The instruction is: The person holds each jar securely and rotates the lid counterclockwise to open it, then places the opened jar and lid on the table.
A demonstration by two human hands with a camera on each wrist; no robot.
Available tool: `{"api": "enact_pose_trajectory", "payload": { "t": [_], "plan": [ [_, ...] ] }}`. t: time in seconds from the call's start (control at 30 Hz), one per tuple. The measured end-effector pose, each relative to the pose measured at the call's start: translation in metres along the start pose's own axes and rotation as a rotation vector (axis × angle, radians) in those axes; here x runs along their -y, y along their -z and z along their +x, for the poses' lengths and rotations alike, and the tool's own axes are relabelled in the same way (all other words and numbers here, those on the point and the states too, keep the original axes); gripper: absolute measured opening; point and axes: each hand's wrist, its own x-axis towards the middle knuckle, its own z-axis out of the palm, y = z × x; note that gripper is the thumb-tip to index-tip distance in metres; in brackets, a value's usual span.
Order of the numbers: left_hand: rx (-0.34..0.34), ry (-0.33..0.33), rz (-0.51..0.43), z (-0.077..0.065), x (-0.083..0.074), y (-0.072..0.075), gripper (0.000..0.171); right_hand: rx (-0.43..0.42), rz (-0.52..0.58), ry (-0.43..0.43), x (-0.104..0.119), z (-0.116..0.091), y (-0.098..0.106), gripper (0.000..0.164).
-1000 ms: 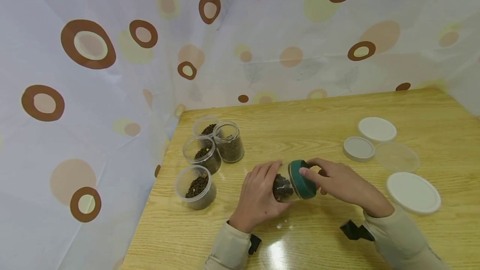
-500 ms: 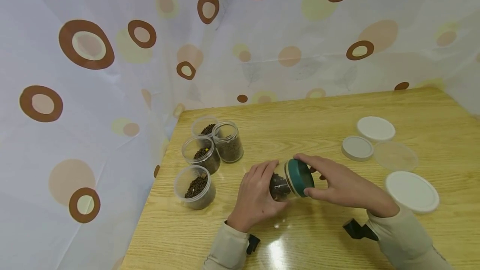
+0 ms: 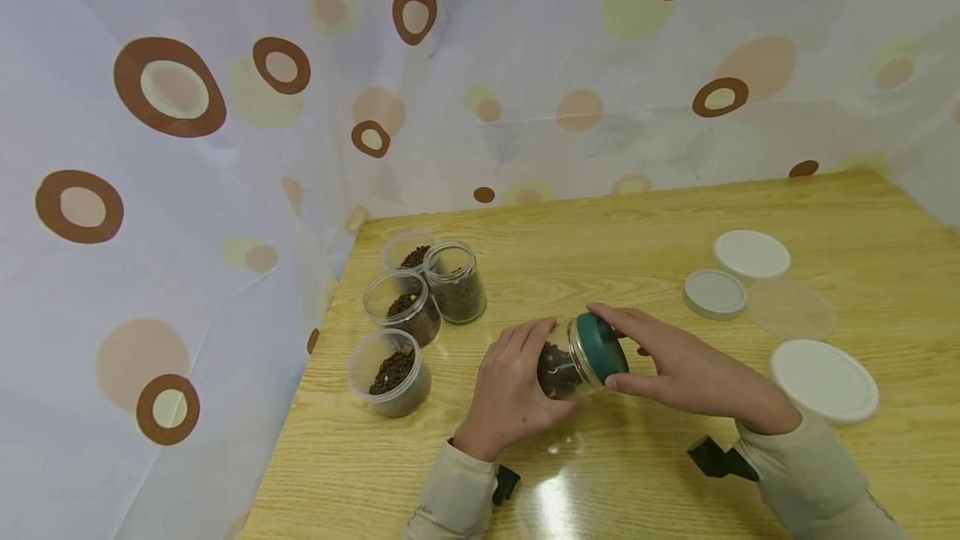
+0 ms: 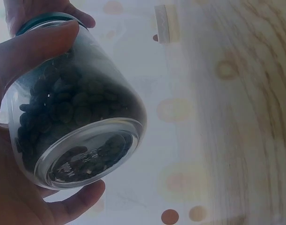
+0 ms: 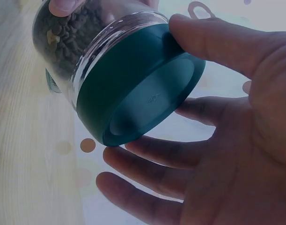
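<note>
My left hand (image 3: 510, 394) grips a clear glass jar (image 3: 558, 369) around its body, tipped on its side just over the table. Dark brown pellets fill much of the jar, and its round base faces the left wrist camera. A dark green screw lid (image 5: 138, 84) sits on the mouth, with glass threads showing beside its edge in the right wrist view. The thumb and fingertips of my right hand (image 3: 678, 365) hold this lid by its rim, the palm apart from its flat top.
On the left of the wooden table (image 3: 600, 252) stand several uncovered tubs of brown pellets, among them a front tub (image 3: 405, 398) and a taller jar (image 3: 461, 298). Loose lids lie at the right: a grey lid (image 3: 715, 293), a clear disc (image 3: 793, 309) and white lids (image 3: 825, 382).
My right hand has shifted its hold from the lid's top to spread fingers around its rim. More of the jar's neck shows beside the lid. The left hand has barely moved.
</note>
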Motion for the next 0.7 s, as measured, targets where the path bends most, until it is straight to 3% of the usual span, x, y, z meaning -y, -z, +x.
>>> {"api": "enact_pose_trajectory", "payload": {
  "t": [0.43,0.53,0.7],
  "plan": [
    [-0.001,0.012,-0.028,-0.0012,-0.0011,0.0015,0.093,0.023,0.067,-0.024,-0.0016,-0.0027,0.0019,0.085],
    [-0.008,0.014,-0.031,-0.0014,-0.0013,0.0025,0.093,0.030,0.098,-0.084,-0.0015,-0.0044,0.0041,0.081],
    [-0.020,0.008,-0.008,-0.0016,-0.0013,0.0026,0.093,0.023,0.088,-0.253,0.0003,0.0002,0.0063,0.066]
  ]
}}
